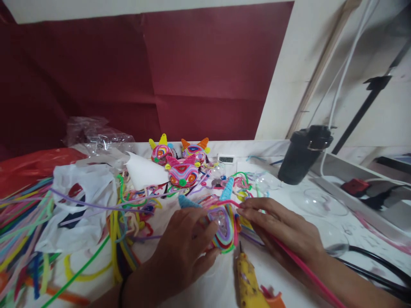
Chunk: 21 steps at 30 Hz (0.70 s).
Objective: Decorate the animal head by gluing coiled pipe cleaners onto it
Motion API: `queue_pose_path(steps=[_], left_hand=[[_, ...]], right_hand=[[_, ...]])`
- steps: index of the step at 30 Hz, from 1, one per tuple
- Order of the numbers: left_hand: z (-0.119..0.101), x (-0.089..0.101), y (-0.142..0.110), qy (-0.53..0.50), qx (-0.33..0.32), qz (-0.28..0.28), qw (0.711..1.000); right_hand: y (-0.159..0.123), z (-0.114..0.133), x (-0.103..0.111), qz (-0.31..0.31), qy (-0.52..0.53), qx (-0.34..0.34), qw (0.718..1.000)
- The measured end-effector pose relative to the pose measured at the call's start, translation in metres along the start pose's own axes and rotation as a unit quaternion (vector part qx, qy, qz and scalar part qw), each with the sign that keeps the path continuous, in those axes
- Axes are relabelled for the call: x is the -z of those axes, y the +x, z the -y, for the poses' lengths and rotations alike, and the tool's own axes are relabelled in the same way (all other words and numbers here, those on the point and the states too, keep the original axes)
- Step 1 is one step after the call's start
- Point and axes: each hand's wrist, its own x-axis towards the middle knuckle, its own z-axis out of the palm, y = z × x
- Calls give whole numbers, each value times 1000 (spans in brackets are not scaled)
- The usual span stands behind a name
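Observation:
My left hand (188, 244) is closed around the left side of a pipe-cleaner animal head (224, 226), a rounded piece covered in coloured coils with two light-blue ears on top. To its right, my right hand (282, 226) pinches a pink pipe cleaner (298, 261) between thumb and fingers. One end of that pipe cleaner lies along the top of the head near the ears; the other trails under my right hand to the bottom edge. Below the head, between my hands, rests a yellow glue gun (248, 280) with its nozzle pointing up.
Three finished-looking animal heads (183, 173) stand at the back beside a small digital display (225, 159). Loose pipe cleaners (22, 231) and a white plastic bag (80, 205) cover the left. A black cup (303, 156), clear plastic domes (324, 201) and a black cable (375, 261) are on the right.

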Motion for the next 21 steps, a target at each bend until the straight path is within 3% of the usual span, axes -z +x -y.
queue_pose_path(steps=[5,9,14,21], left_hand=[[1,0,-1,5,-9,-2,1000],[1,1,-2,1,-5,0,1000],[1,2,-3,1,-7,-11,1000],[0,0,-6,12,2,-39,999]], right_hand=[[-3,-3,12,74,-3,-3,997],[6,-1,18,70,-12,26,997],[23,2,24,76,-96,75,990],[19,-2,26,56,-145,116,981]])
